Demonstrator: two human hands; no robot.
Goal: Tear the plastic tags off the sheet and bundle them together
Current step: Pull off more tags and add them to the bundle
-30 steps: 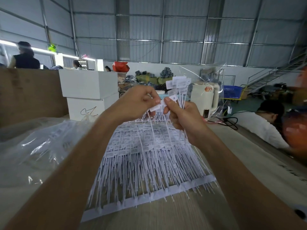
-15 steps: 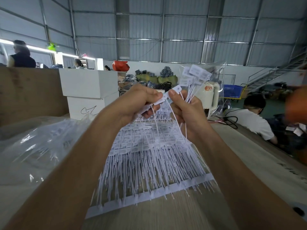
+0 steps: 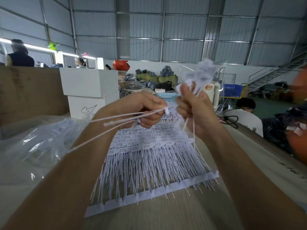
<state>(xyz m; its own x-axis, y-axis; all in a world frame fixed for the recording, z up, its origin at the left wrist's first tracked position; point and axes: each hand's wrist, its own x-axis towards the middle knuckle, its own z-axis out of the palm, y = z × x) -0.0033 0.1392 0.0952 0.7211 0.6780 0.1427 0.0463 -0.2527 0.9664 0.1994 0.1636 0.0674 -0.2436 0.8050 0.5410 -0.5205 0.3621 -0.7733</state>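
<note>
A white sheet of plastic tags lies on the wooden table, its long stems running down to a strip at the near edge. My left hand is raised above the sheet and pinches a few torn-off tags whose stems stick out to the left. My right hand is beside it and grips a bundle of loose tags; their label ends are blurred above my fist and thin stems hang below it.
A clear plastic bag lies on the table at left. White boxes and a cardboard wall stand behind it. A seated person is at right beyond the table edge; other people work farther back.
My left hand has pulled a few tags free, and their stems now point left. My right hand has lifted its bundle higher, and its label ends are blurred by motion.
</note>
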